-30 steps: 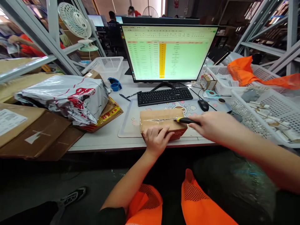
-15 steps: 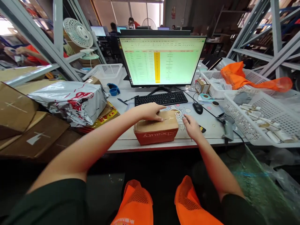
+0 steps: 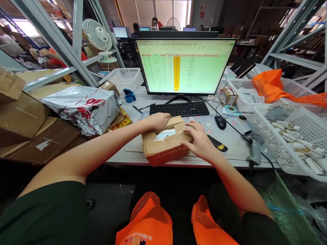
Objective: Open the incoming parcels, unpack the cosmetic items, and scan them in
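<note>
On the desk's front edge rests a cardboard box (image 3: 166,154), its top parted and the word "beauty" on its red front. White, shiny contents (image 3: 166,134) show in the gap. My left hand (image 3: 160,120) is closed on the far left flap, its fingertips partly hidden. My right hand (image 3: 200,141) grips the box's right end, with fingers over the top edge and thumb on the near flap. Just right of that hand lies a black tool with a yellow patch (image 3: 217,143).
Behind the box are a keyboard (image 3: 180,109), a mouse (image 3: 220,122) and a monitor (image 3: 186,68). A scanner (image 3: 254,149) and white baskets (image 3: 288,149) stand right. Silver-wrapped parcels (image 3: 84,109) and cartons (image 3: 22,119) crowd the left. Pens (image 3: 138,109) lie beside the keyboard.
The box top, closed before, is now parted, showing the contents. My right hand has moved from beside the box onto its right end. My left hand has shifted to the far left flap.
</note>
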A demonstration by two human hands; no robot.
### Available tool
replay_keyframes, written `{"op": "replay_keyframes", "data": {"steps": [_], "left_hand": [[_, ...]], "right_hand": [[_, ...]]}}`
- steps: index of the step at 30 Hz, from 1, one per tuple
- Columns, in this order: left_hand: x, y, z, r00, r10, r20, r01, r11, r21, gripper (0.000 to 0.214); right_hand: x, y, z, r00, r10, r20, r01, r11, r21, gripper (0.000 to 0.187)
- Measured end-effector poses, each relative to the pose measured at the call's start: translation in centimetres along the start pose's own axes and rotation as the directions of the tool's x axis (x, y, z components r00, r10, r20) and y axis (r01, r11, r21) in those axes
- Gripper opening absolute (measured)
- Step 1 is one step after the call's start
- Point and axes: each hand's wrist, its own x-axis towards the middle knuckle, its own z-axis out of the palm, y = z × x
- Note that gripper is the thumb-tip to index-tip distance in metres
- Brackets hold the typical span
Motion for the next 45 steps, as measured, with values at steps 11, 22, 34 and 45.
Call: {"op": "replay_keyframes", "data": {"steps": [11, 22, 34, 45], "left_hand": [[0.6, -0.9, 2.3, 0.995, -0.037, -0.096, 0.024, 0.991, -0.135, 0.045], [-9.5, -0.2, 0.7, 0.808, 0.491, -0.325, -0.455, 0.871, 0.185, 0.039], [-17.7, -0.8, 13.0, 0.374, -0.243, -0.895, -0.146, 0.938, -0.315, 0.041], [-19.5, 0.0, 3.2, 0.922, -0.038, -0.386, 0.007, 0.997, -0.081, 0.027]], "right_hand": [[4.5, -4.6, -3.6, 0.913, -0.154, 0.379, 0.353, 0.764, -0.54, 0.024], [-2.2, -2.0, -1.2, 0.925, -0.339, 0.171, 0.376, 0.879, -0.293, 0.03], [5.5, 1.1, -3.3, 0.894, 0.216, 0.393, -0.223, 0.974, -0.028, 0.063], [1.8, 3.0, -6.8, 0.885, 0.245, 0.396, -0.299, 0.951, 0.082, 0.087]]}}
